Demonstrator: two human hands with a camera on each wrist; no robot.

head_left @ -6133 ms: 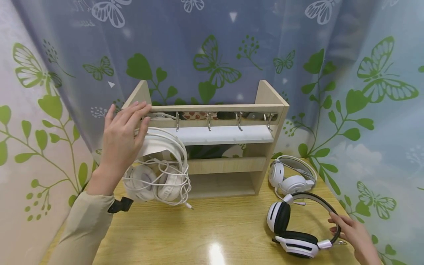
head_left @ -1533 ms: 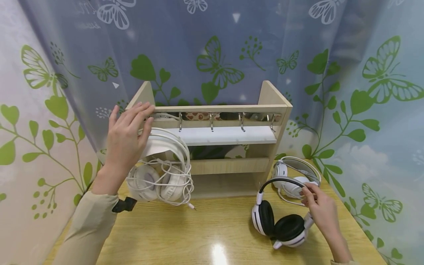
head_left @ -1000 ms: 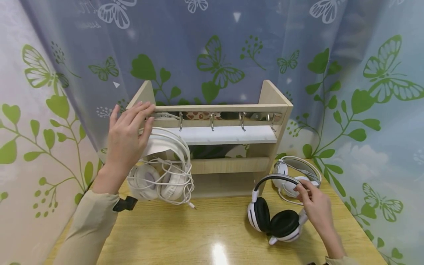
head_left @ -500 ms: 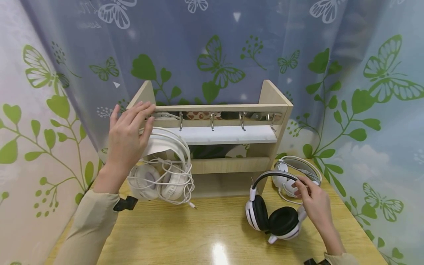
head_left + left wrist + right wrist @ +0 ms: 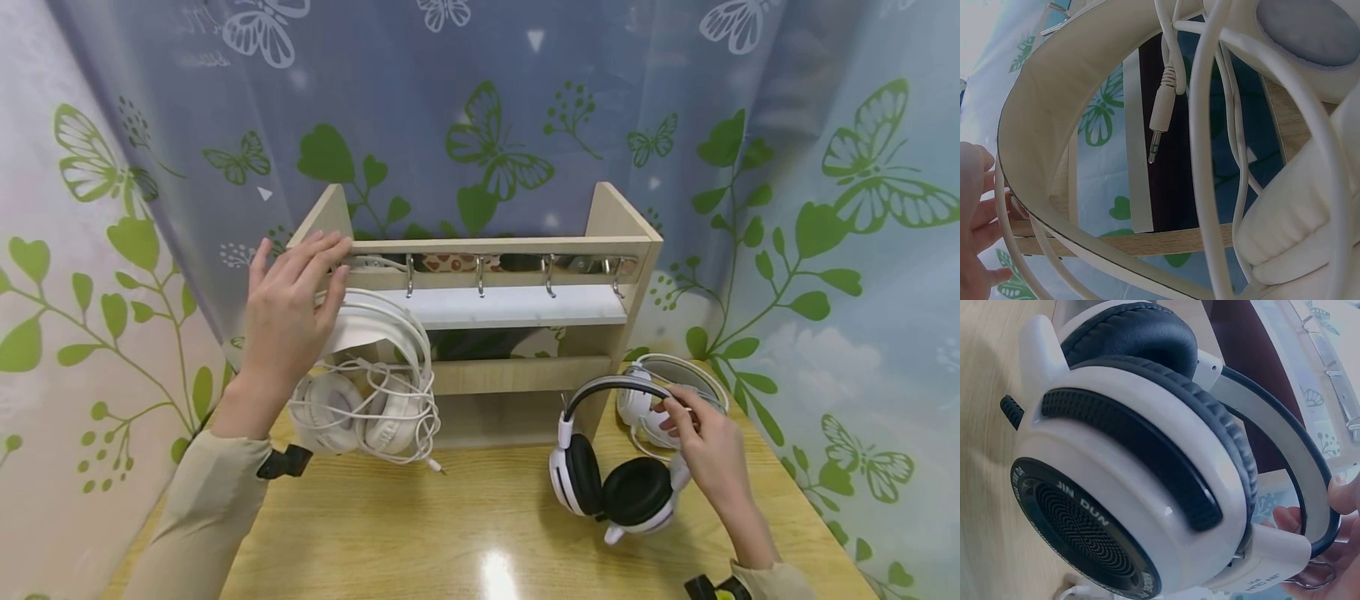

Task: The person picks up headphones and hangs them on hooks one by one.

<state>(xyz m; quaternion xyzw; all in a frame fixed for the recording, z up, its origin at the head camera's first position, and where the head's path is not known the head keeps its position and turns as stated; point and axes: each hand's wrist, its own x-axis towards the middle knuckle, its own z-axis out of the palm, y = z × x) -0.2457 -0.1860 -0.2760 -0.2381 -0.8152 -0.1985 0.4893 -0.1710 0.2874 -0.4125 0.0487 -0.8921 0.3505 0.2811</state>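
Note:
My left hand (image 5: 288, 312) rests on the upper left edge of a small wooden rack (image 5: 495, 244), fingers fairly straight. Just under it hangs a white pair of headphones (image 5: 392, 417), its cable wound loosely about the ear cups; the fingers partly hide its headband top. In the left wrist view its cream headband (image 5: 1041, 119) passes close by the fingertips. At the right, my right hand (image 5: 712, 446) pinches the headband of a white-and-black headset (image 5: 637, 496). The ear cups hang low over the table, pads facing up and inward. Up close, the right wrist view shows the headset's lettered outer cup (image 5: 1079, 525).
Several metal hooks (image 5: 481, 275) line the rack's front below its top rail. Behind the right hand, a second white headset (image 5: 636, 406) lies on the wooden table (image 5: 420, 533), partly covered. A patterned curtain (image 5: 487, 100) closes off the back and sides.
Since the oldest frame, my right hand has brought the white-and-black headset left and turned it headband-up. Over the last second it drifts slightly further up and left. My left hand stays put.

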